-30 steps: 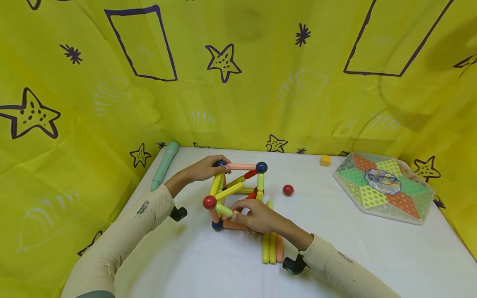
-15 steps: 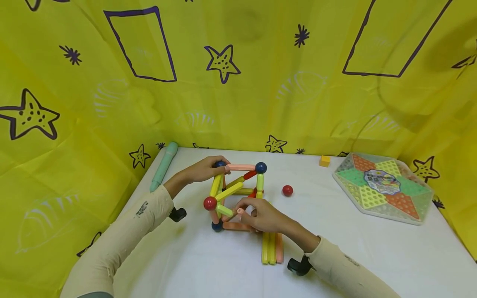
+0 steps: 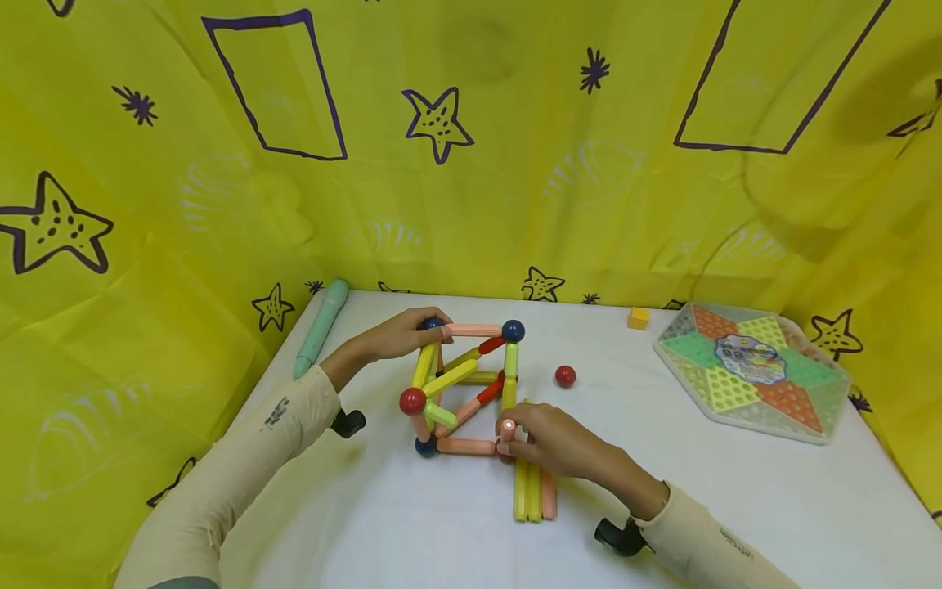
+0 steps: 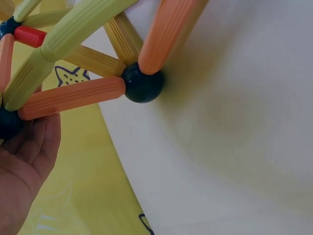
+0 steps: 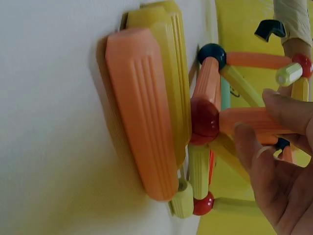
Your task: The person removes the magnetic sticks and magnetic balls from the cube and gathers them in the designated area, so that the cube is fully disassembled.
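A frame of magnetic sticks and balls point(image 3: 459, 380) stands mid-table. My left hand point(image 3: 429, 319) grips its top back-left dark blue ball point(image 3: 432, 324); in the left wrist view my palm point(image 4: 24, 161) lies beside an orange stick point(image 4: 73, 97) that joins another dark blue ball point(image 4: 142, 84). At the frame's front right corner my right hand point(image 3: 515, 438) pinches a short orange stick point(image 3: 508, 428), held upright over a red ball point(image 5: 204, 117). In the right wrist view its fingers point(image 5: 274, 161) curl round that stick point(image 5: 252, 120).
Three loose sticks point(image 3: 533, 491) lie side by side under my right hand. A loose red ball point(image 3: 565, 376) sits right of the frame. A yellow cube point(image 3: 639, 318), a hexagonal game board point(image 3: 751, 368) and a green marker point(image 3: 318, 331) lie on the white table point(image 3: 412, 523).
My right hand has moved right, from the frame's front middle to its front right corner, carrying the orange stick. The left hand has stayed on the top ball.
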Action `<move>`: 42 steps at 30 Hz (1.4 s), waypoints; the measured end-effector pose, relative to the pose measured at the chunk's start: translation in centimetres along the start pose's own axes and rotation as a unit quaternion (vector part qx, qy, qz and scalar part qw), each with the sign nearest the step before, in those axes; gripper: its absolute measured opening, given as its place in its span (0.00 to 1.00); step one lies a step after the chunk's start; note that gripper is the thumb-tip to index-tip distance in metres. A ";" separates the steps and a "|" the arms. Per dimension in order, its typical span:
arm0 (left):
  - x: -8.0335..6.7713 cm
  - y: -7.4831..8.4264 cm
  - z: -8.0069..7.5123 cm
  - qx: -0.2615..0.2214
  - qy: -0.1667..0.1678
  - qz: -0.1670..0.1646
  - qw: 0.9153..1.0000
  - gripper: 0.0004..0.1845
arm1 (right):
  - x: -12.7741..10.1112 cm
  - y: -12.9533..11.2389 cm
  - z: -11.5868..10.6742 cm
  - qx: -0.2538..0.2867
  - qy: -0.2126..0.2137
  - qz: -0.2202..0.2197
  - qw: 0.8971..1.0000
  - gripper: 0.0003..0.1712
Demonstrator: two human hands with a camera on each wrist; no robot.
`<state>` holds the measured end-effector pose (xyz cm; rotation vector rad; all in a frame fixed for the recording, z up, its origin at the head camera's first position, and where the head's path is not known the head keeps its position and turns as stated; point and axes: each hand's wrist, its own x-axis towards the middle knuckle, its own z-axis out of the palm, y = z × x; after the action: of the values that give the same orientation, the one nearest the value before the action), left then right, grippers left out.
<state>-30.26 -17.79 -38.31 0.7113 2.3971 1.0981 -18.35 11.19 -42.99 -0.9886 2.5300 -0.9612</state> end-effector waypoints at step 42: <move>0.0 -0.1 0.2 0.014 0.007 -0.002 1.000 0.17 | -1.7 0.0 -0.3 0.048 0.042 -0.004 0.998 0.09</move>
<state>-30.20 -17.74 -38.50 0.7107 2.4293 1.0729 -17.26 12.49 -42.78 -0.9512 2.5209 -1.1388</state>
